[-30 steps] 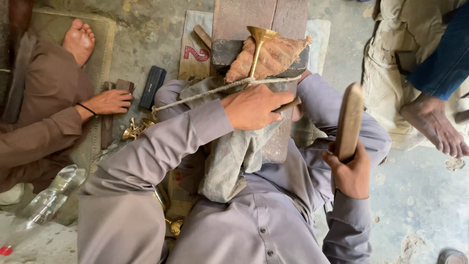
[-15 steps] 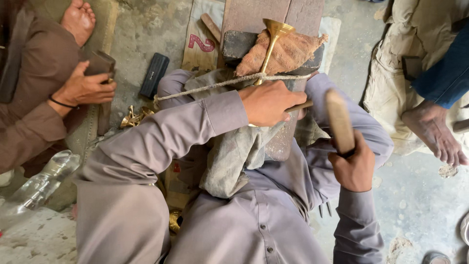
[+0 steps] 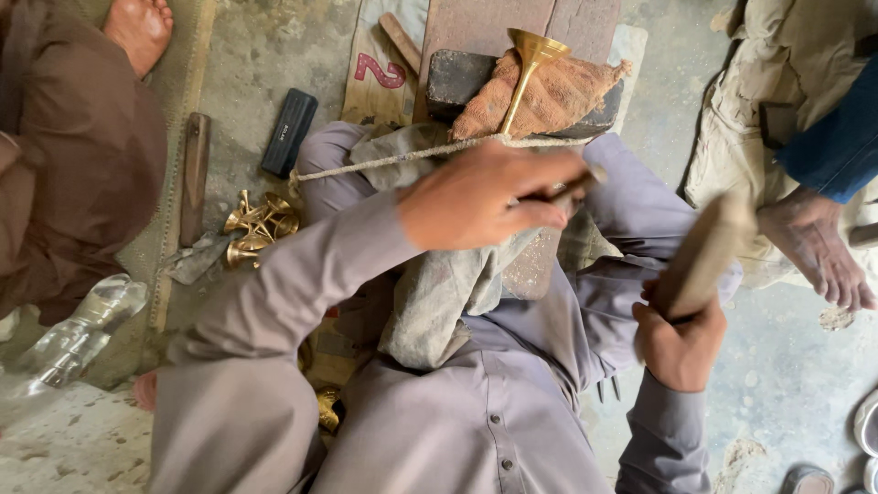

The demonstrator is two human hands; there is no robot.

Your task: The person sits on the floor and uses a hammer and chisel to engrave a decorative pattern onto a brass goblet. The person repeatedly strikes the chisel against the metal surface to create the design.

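the right hand has swung its wooden mallet up and sideways, blurred mid-stroke, a fresh blow seemingly under way. the left hand grips a thin tool beside the brass goblet, roped onto a cloth-padded block.

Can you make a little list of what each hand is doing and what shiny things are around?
left hand: closed on a thin tool, blurred, near the brass goblet
right hand: grips a wooden mallet, raised
brass goblet: lies on an orange cloth over a dark block
rope: stretched across the goblet's stem
more brass cups: on the floor beside the left arm
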